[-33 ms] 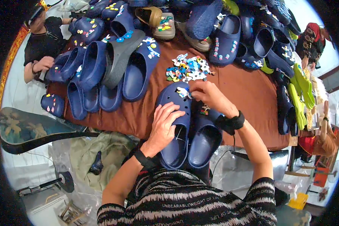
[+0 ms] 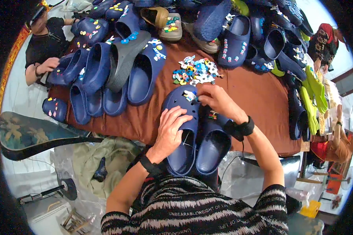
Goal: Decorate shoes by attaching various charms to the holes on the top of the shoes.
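Observation:
A pair of navy blue clogs lies side by side in front of me, heels toward my body. My left hand [image 2: 169, 129] is closed over the upper of the left clog [image 2: 180, 160], its fingers across the holed top and its thumb by the foot opening. At that clog's toe sits a white and blue shoe charm [image 2: 190, 95]. My right hand [image 2: 217, 101] is pinched right beside this charm; what its fingertips hold is hidden. Beneath my right wrist lies the right clog [image 2: 213, 150], with small coloured charms on its upper. A pile of loose charms [image 2: 198, 70] lies just beyond.
Many navy clogs [image 2: 145, 82] crowd the left and far side of the brown-covered table [image 2: 259, 102]. A dark grey clog [image 2: 125, 58] rests among them. Lime green clogs [image 2: 310, 109] stand at the right edge. Another person [image 2: 47, 51] works at the far left; others are at right.

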Demonstrator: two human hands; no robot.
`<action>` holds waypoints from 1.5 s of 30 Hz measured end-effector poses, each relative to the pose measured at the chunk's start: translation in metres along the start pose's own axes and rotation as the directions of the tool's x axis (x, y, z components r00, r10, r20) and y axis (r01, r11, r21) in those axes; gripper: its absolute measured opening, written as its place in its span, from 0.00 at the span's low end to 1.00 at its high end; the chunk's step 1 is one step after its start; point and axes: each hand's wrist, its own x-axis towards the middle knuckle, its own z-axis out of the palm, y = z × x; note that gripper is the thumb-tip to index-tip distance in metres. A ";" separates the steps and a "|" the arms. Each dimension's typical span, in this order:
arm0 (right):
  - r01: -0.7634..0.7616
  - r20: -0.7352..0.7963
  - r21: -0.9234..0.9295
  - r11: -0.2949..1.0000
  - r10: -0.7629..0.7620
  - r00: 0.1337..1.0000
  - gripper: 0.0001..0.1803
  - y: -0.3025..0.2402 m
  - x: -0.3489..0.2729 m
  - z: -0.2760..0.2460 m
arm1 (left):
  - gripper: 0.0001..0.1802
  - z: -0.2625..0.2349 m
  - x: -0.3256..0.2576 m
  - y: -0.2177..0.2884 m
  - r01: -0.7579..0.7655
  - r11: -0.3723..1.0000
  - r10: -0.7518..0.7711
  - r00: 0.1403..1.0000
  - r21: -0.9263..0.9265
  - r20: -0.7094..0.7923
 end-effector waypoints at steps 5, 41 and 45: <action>0.008 -0.036 -0.117 0.993 -0.012 0.999 0.09 -0.018 0.001 0.001 | 0.30 0.000 0.000 -0.002 -0.005 1.000 0.005 1.000 -0.005 -0.002; 0.343 0.235 -0.426 0.837 -0.264 0.935 0.24 -0.004 -0.027 0.015 | 0.29 0.002 0.003 -0.004 0.008 1.000 -0.009 1.000 0.026 0.014; 0.364 0.249 -0.548 0.753 -0.268 0.931 0.24 -0.013 -0.026 0.013 | 0.29 0.000 0.002 -0.003 0.004 1.000 -0.004 1.000 0.028 0.014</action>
